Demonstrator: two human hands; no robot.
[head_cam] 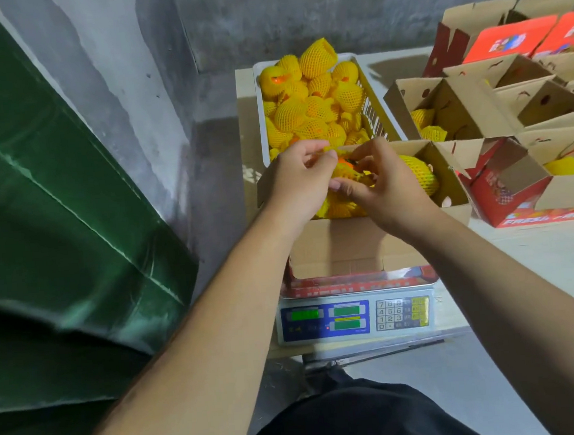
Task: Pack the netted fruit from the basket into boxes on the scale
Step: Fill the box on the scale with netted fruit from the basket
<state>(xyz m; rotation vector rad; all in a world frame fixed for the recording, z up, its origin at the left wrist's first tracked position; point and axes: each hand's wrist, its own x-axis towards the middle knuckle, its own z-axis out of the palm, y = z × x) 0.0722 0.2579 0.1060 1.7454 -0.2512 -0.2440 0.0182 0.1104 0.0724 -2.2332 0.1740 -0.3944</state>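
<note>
A white basket [261, 123] heaped with fruit in yellow foam nets [311, 105] stands at the back of the table. In front of it an open cardboard box [342, 244] sits on the digital scale [355, 318]. The box holds several netted fruits [418, 174]. Over the box, my left hand [296, 182] and my right hand [384, 189] both pinch one netted fruit [345, 166], whose orange skin shows through the net's open end.
More open cardboard boxes [459, 107], some holding netted fruit, stand to the right, with red printed boxes [508, 40] behind and one red box [514, 199] beside the scale. A green tarpaulin [55, 218] hangs at left against the grey concrete wall.
</note>
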